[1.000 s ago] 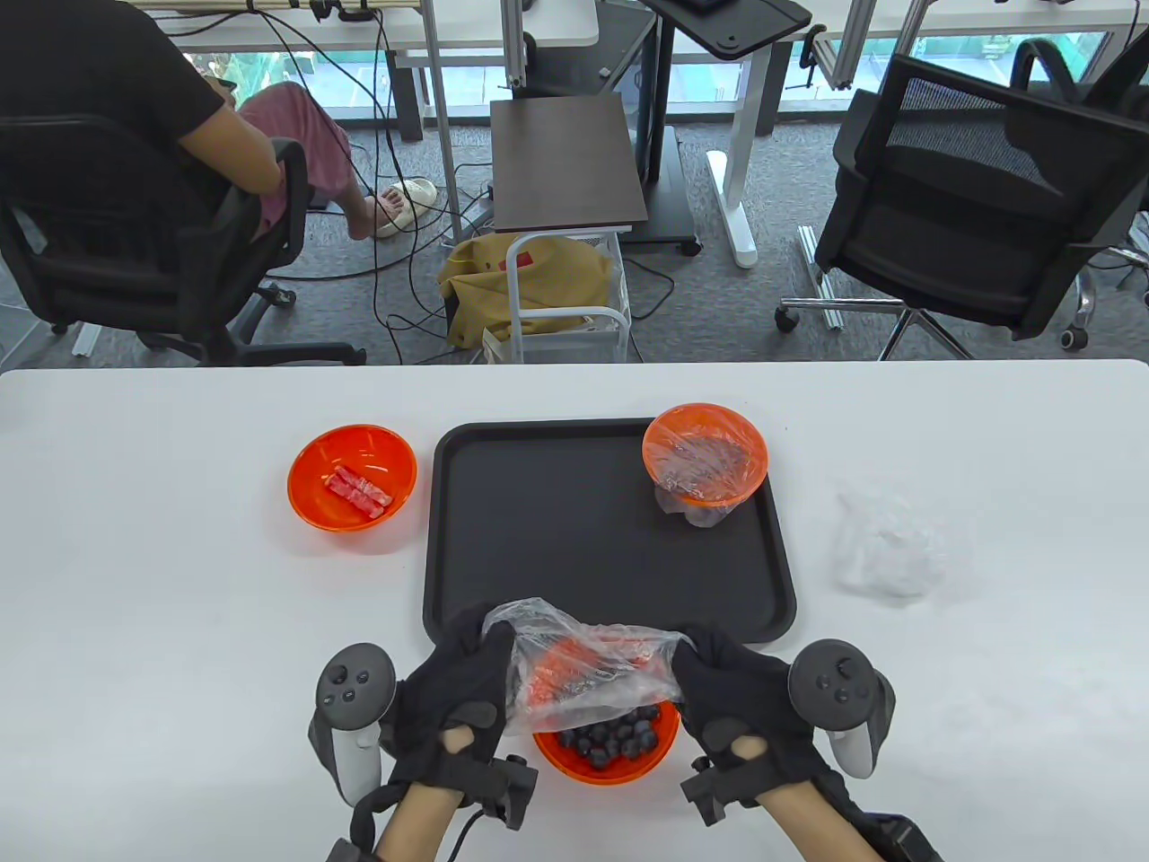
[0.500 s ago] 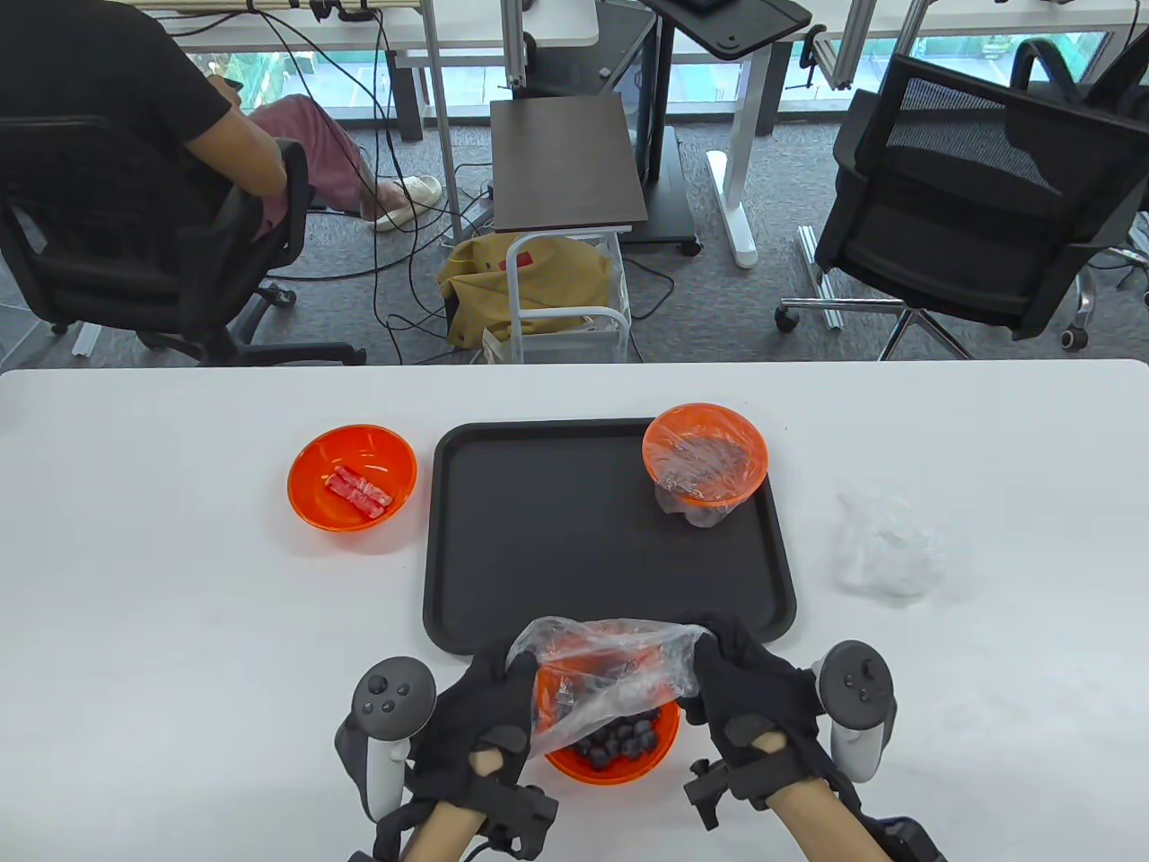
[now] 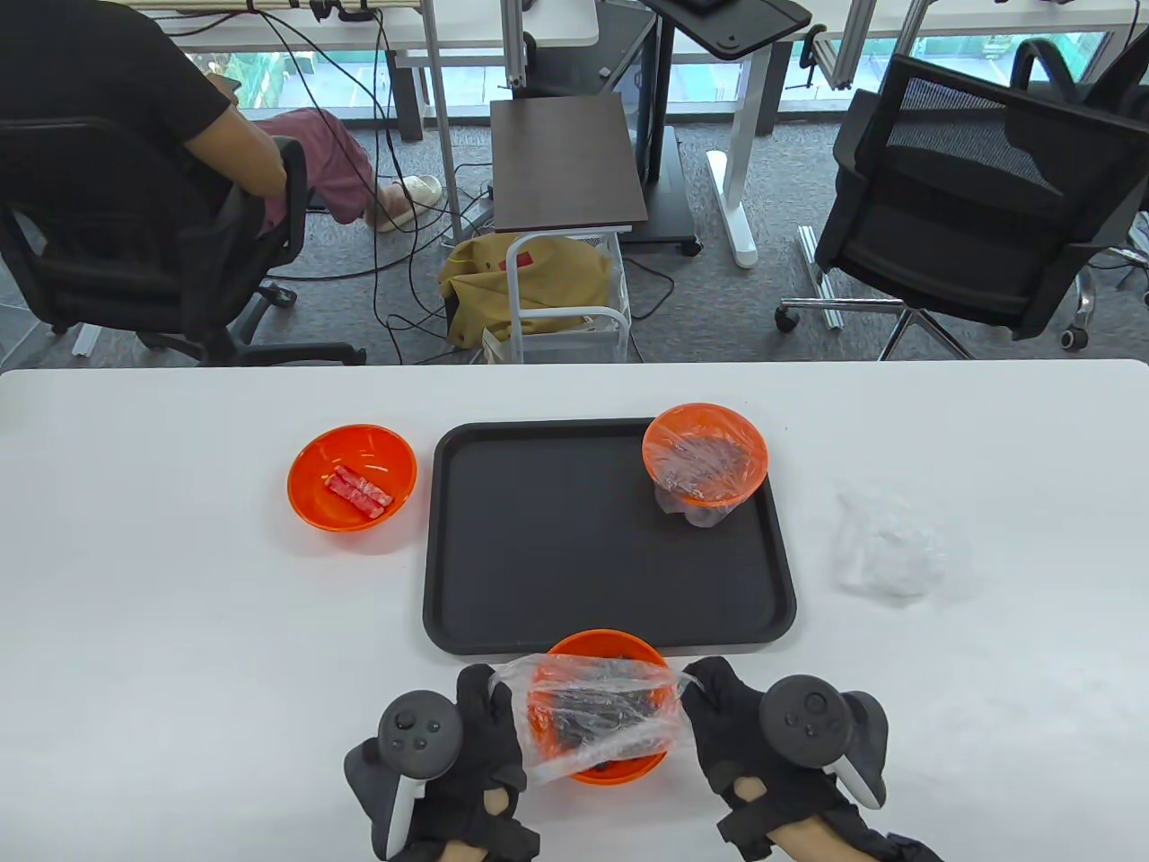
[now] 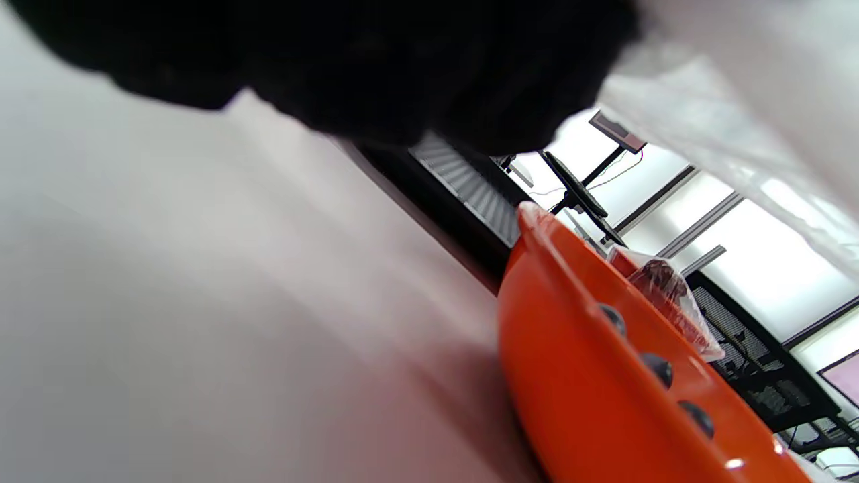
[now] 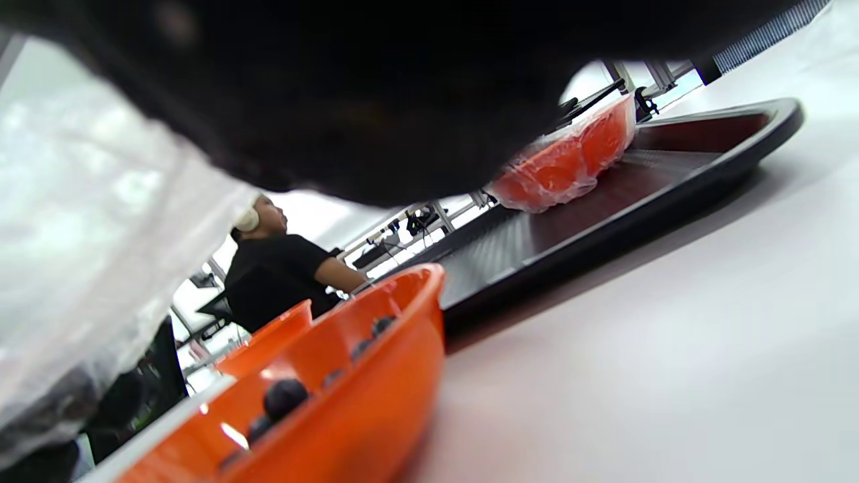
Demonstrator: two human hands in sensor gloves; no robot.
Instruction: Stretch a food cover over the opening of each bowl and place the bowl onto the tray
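An orange bowl of dark berries stands on the table just in front of the black tray. A clear plastic food cover is held stretched over the bowl's near part. My left hand grips the cover's left edge and my right hand grips its right edge. A covered orange bowl sits at the tray's back right corner. An uncovered orange bowl with red pieces stands left of the tray.
A crumpled clear food cover lies on the table right of the tray. Beyond the table's far edge are office chairs, a seated person and a small white cart.
Both hands have pulled back toward the table's near edge and lowered, spreading the cover wider and flatter over the berry bowl. The bowl's far rim now shows beyond the cover.
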